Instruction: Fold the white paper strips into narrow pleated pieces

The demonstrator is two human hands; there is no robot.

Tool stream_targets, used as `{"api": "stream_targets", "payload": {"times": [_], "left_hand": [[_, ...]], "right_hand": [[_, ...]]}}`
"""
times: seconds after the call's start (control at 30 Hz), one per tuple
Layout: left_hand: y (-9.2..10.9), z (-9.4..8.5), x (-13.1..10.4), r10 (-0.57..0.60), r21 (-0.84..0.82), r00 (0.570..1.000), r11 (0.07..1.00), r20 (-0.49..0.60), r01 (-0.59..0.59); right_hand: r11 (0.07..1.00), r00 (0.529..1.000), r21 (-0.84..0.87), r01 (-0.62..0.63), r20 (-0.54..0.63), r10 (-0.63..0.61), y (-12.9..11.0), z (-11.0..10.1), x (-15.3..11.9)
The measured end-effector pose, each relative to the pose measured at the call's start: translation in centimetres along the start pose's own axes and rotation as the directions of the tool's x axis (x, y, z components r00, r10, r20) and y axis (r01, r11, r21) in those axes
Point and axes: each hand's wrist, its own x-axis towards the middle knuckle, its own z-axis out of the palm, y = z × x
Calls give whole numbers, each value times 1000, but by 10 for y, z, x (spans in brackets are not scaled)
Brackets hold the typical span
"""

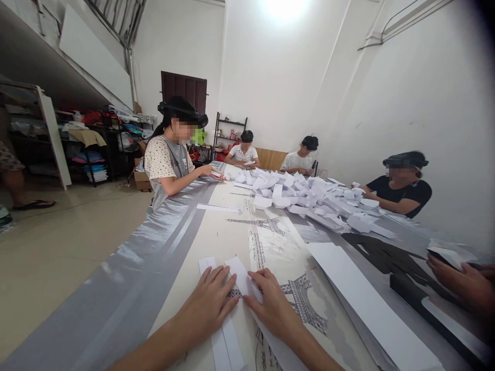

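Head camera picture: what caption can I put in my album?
Left hand and right hand on white paper strips, before a big heap of paper pieces.

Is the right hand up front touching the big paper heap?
Apart. The head view shows printed cloth between the right hand and the heap, which lies farther up the table.

Your ceiling light [286, 7] is totally blown out, but you've got a bright room. Glare streaks the grey tablecloth [116, 288] on your left, your edges stretch wide-angle style, and your top-right corner goes black.
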Motion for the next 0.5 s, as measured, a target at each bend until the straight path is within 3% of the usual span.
{"api": "stream_targets", "payload": {"times": [0.23, 0.5], "left_hand": [[1, 5, -2, -19, 30, 1000, 999, -17, 19], [6, 10, -2, 23, 173, 1000, 985, -15, -20]], "right_hand": [[970, 995, -229, -80, 36, 91, -7, -10, -6], [975, 993, -207, -87, 61, 101, -10, -10, -6]]}}
